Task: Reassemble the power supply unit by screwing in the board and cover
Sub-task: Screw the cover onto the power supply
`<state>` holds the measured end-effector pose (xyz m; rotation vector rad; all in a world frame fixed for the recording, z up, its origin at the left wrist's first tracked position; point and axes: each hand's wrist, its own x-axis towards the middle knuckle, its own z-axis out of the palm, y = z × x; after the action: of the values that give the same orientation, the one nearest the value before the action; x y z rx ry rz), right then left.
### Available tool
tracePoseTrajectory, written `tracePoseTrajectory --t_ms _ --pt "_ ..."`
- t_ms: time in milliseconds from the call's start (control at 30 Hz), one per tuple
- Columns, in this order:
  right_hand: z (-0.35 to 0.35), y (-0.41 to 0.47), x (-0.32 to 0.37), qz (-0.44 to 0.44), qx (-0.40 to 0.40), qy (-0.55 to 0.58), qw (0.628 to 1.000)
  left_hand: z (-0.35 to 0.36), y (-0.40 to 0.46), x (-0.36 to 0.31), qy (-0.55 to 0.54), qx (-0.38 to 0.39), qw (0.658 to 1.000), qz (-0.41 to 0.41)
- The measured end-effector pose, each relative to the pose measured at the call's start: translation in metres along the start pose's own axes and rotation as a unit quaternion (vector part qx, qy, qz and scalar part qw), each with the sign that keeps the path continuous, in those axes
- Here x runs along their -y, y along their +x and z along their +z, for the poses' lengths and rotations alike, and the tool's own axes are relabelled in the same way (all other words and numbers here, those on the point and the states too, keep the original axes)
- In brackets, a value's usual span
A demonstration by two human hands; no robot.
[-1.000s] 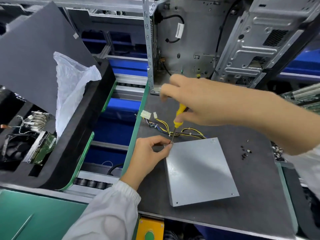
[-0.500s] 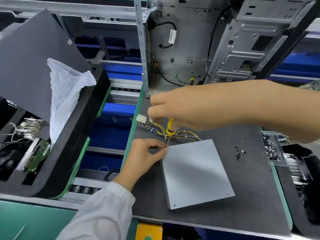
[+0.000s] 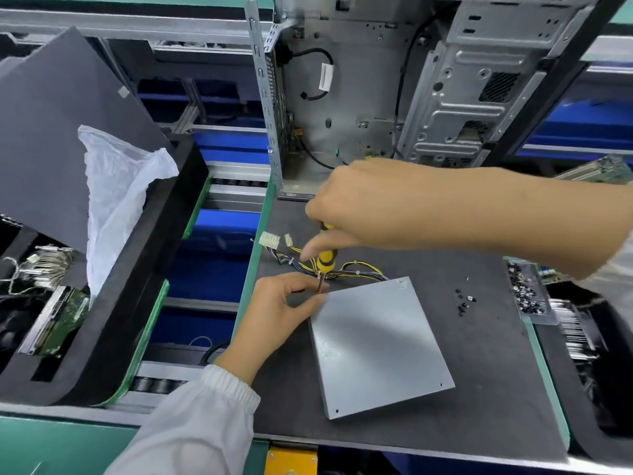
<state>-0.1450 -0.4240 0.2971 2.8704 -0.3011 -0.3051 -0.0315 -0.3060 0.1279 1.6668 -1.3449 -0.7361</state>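
— How will the power supply unit (image 3: 378, 344) handle?

— I judge it rigid and weighty, its cover slick. It lies on the dark mat (image 3: 479, 389), a flat grey box; brace that far-left corner.

— My grip?

— Your right hand (image 3: 346, 207) grips the screwdriver (image 3: 324, 260); your left hand (image 3: 277, 306) pinches its shaft.

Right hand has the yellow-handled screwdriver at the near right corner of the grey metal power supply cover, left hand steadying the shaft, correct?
Not quite. The head view shows the yellow-handled screwdriver at the far left corner of the grey metal power supply cover; right hand grips it, left hand steadies the shaft.
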Motion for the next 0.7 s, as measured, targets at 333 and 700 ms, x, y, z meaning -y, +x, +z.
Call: tracePoseTrajectory --t_ms 333,700 --pt "-0.015 -0.009 0.001 -0.126 0.076 0.112 0.983 -0.001 -0.001 0.000 0.028 0.011 0.999 0.031" --pt "-0.002 0.004 0.020 0.066 -0.097 -0.065 0.991 -0.012 0.003 -0.010 -0.056 -0.036 0.997 0.048"
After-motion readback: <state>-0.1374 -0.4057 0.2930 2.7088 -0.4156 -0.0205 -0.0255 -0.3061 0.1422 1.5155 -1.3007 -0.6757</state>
